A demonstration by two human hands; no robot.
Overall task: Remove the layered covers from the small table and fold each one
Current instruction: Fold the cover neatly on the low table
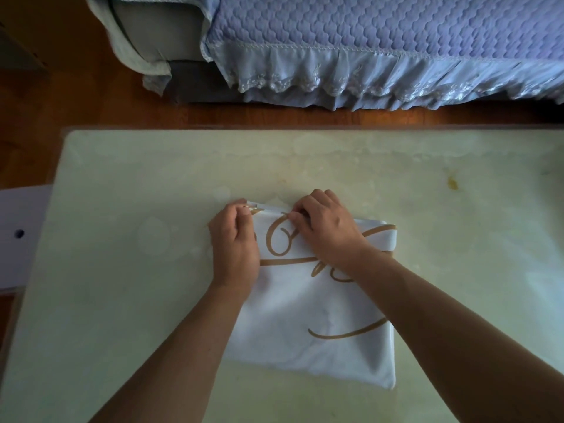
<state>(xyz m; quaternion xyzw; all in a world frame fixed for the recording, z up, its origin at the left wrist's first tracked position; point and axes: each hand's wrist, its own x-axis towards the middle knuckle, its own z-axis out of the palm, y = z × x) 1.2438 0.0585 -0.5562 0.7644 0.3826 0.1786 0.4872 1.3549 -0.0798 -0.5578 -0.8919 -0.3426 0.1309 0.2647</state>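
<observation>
Up at the far edge of the folded cloth (pixel 308 312), both hands are at work close together. The left hand (pixel 235 242) has its fingers curled, pinching the far left corner of the cloth between thumb and fingertips, with the heel of the hand lying along the cloth's left side. The right hand (pixel 326 227) sits just beside it, toward the middle of that same far edge, its fingers bent down and nipping the fabric there; the wrist and forearm cross the cloth's right half. Both forearms are bare and run back over the cloth toward the near edge of the view.

The cloth is white with looping gold lines, folded into a rough rectangle of several layers. It lies flat on the pale, glossy table (pixel 137 209), around the middle of the top and a little toward its near side. A small yellowish stain (pixel 452 183) marks the table well to the right of the cloth.

Beyond the table's far edge is a strip of brown wooden floor (pixel 91 99), and past that a sofa draped in a quilted lilac cover (pixel 381 35) with a frilled lace hem.
</observation>
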